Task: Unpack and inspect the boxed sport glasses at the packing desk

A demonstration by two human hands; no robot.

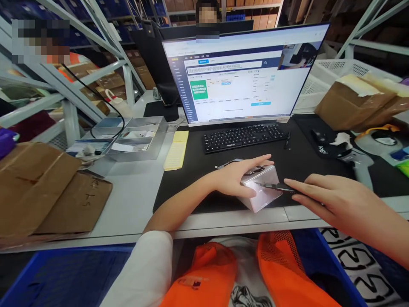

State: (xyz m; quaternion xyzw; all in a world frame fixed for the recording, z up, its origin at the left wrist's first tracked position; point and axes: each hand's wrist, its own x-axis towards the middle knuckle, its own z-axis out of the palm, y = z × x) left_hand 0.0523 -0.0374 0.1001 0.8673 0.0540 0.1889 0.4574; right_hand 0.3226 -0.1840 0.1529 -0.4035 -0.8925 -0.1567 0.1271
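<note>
Head view gives me the small clear-wrapped box (266, 194), which is a little right of the middle of the frame, close to the front edge of a black mat (191, 183). It is tilted toward the person, so its pale end face is well seen.

The left hand (234, 177) is grasping this box from the left side: the thumb presses near the end face, and the fingers are stretched over the top, pointing to the right. The left forearm comes up slantwise from the bottom centre, with the elbow bent and the wrist almost straight.

From the right edge of the frame comes the right forearm, lying slantwise. The right hand (332, 200) is gripping a slim dark tool (279, 186) between thumb and fingers, with the palm turned down. The tip of this tool is at the end face of the box; whether it goes into the wrap, I cannot tell.

Just behind the hands is a black keyboard (246, 137), with a pen (288, 140) beside its right end, and behind it a lit monitor (230, 96). Yellow paper sheets (175, 151) lie left of the centre, near a silver tray (140, 155). Brown cardboard (38, 187) fills the left side of the frame.
</note>
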